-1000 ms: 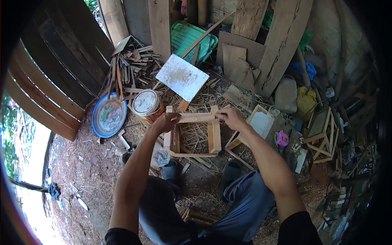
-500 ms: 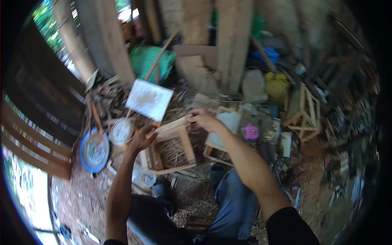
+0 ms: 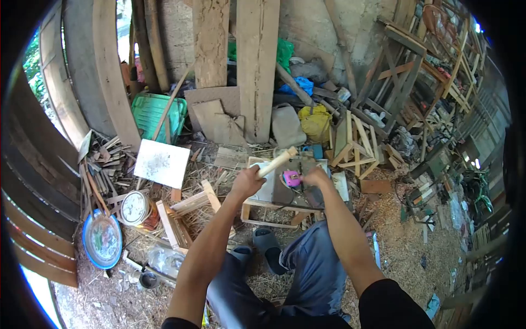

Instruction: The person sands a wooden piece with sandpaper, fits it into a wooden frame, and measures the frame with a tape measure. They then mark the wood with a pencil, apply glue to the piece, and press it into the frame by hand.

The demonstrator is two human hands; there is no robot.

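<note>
A pale length of wood with a narrower, notched far end slants up and to the right from my left hand, whose fingers are wrapped round its lower end. My right hand reaches over the low wooden bench at the right end of a pink tape measure. Its fingers are smeared by motion, so I cannot tell whether they grip anything. The tape measure rests on the dark top of the bench, whose wooden frame shows below. Left of my left forearm stands a wooden slatted box, partly hidden by the arm.
A white board leans behind a lidded bucket. A blue-rimmed basin lies at the left. Wooden frames and a yellow bundle stand behind the bench. Wood shavings cover the ground at right.
My view has swung right. The wood, held between both hands over the box earlier, is now in my left hand alone, near the bench. My right hand has let go and moved beside the tape measure.
</note>
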